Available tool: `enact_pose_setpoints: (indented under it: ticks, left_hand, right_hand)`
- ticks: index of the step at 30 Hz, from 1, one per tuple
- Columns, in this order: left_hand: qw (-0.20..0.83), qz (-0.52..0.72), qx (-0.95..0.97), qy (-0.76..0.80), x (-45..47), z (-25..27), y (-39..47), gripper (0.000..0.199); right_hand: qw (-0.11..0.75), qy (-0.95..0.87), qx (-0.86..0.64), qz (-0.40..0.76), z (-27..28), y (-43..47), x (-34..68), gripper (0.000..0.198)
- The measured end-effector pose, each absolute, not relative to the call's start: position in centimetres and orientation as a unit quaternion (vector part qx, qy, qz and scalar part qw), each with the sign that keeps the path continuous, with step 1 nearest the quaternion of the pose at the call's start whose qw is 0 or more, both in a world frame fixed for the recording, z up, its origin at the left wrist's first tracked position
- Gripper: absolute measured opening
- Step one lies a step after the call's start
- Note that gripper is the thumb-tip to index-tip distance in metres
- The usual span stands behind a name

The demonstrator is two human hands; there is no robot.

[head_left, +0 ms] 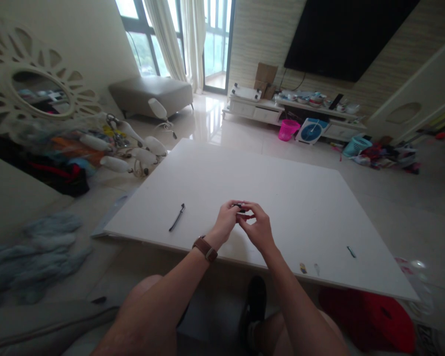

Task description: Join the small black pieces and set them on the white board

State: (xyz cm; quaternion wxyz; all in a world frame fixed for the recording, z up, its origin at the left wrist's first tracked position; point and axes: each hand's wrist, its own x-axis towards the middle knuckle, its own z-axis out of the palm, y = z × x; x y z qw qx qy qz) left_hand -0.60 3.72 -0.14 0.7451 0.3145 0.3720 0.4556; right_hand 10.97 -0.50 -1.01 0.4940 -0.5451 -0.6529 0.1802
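Observation:
Over the front middle of the white table point(267, 178), my left hand point(227, 220) is closed around a small black object point(239, 207). A brown-strapped watch point(205, 248) is on the left wrist. My right hand point(258, 225) meets it from the other side, its fingers and thumb bent in a pinch at the same object. Fingers cover most of that object, so its kind is unclear. To the left lies a slim dark stick with an angled head, like a razor point(177, 217). Off to the right are a small yellow-and-black piece point(303, 268), a clear piece point(317, 269) and a short dark-green strip point(351, 252).
A white multi-armed lamp point(144, 155) stands against the table's left corner. Beyond are a grey bench point(152, 94), a pink basket point(288, 129) and a blue fan point(311, 131). A red round seat point(367, 316) sits under the right front edge.

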Motion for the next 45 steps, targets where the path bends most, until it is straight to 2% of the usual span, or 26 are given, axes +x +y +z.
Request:
enact_pose_setpoints:
  ticks: [13,34,45]
  left_hand:
    - [0.742,0.446,0.319,0.385,-0.66,0.01,3.33,0.023]
    - [0.735,0.435,0.325,0.406,-0.77,-0.18,3.45,0.019]
    - [0.723,0.446,0.292,0.439,-0.75,-0.76,3.81,0.028]
  right_hand:
    - [0.497,-0.642,-0.547,0.202,-1.31,-0.66,11.09,0.025]
    - [0.505,-0.612,-0.562,0.233,-1.77,-0.56,10.85,0.024]
    - [0.504,-0.579,-0.583,0.267,-2.01,-0.69,10.58,0.027]
